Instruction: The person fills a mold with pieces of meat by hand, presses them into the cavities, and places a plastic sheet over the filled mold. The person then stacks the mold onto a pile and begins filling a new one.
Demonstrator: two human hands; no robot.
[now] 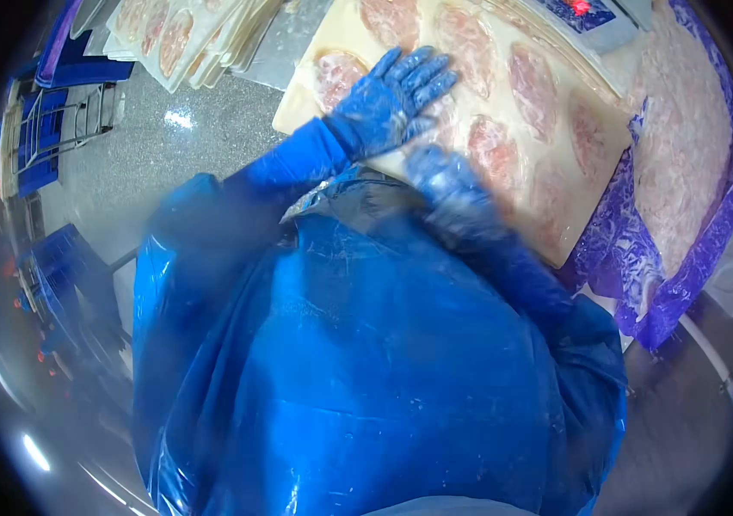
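Observation:
A cream-coloured mould sheet (547, 172) with several oval hollows lies in front of me. Pale pink minced meat (532, 93) fills the hollows. My gloved left hand (391, 96) rests on the sheet with its fingers stretched and spread, between two filled ovals. Close to the sheet's near edge, my gloved right hand (454, 182) is smeared by motion, and its fingers cannot be made out. Both blue gloves carry wet pale residue. Whether the right hand holds anything is hidden by the blur.
To the right, a large heap of pale minced meat (680, 138) lies on purple plastic film (607, 228). Stacked sheets with filled ovals (186, 39) stand at the upper left. A blue-and-white device with a red display (580, 9) sits at the top. Blue crates (40, 142) stand far left.

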